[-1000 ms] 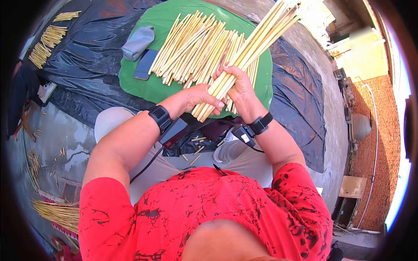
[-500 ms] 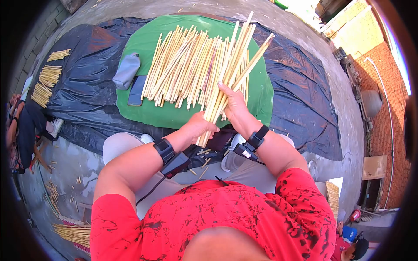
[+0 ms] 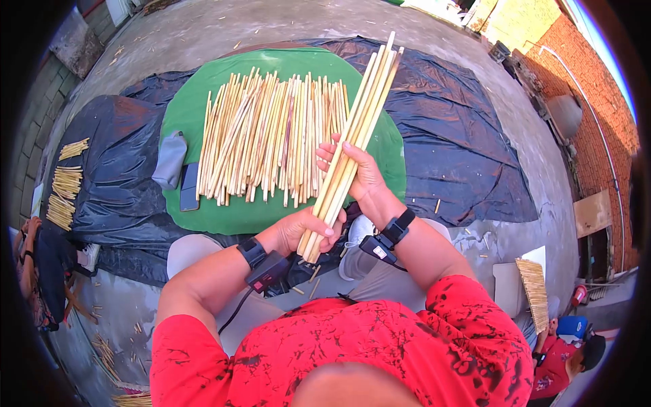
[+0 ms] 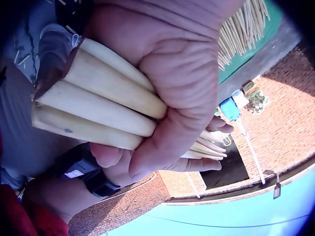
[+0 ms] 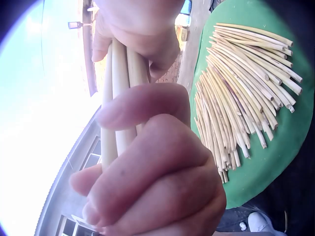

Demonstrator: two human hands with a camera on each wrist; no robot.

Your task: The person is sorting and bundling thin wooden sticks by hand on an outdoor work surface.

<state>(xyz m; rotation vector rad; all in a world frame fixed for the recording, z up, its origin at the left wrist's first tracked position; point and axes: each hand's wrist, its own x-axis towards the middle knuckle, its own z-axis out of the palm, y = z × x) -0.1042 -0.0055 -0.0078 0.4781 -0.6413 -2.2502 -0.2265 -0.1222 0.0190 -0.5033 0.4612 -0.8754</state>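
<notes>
A bundle of pale straw-coloured sticks (image 3: 349, 146) leans up and to the right in front of the person. At its lower end the left hand (image 3: 308, 229) grips it, fingers curled round the sticks (image 4: 98, 101). Farther up, the right hand (image 3: 363, 175) holds the bundle between thumb and fingers, the fingertips showing past its left side. From the right wrist, the left hand's curled fingers (image 5: 157, 167) cover much of the sticks, with the right hand (image 5: 140, 22) above them. Behind, many similar sticks (image 3: 264, 136) lie side by side on a green mat (image 3: 183, 119).
A grey pouch (image 3: 171, 159) and a dark phone (image 3: 189, 186) lie at the mat's left edge. Black plastic sheeting (image 3: 447, 129) spreads beneath. Short stick piles (image 3: 66, 193) lie far left. Another person (image 3: 566, 359) is at lower right; a seated person (image 3: 47, 264) is at left.
The bundle's tops, spread apart half a second ago, now lie closer together. The bundle stands steeper than at first, both hands still on it. The head view has shifted, bringing the lower-right person in.
</notes>
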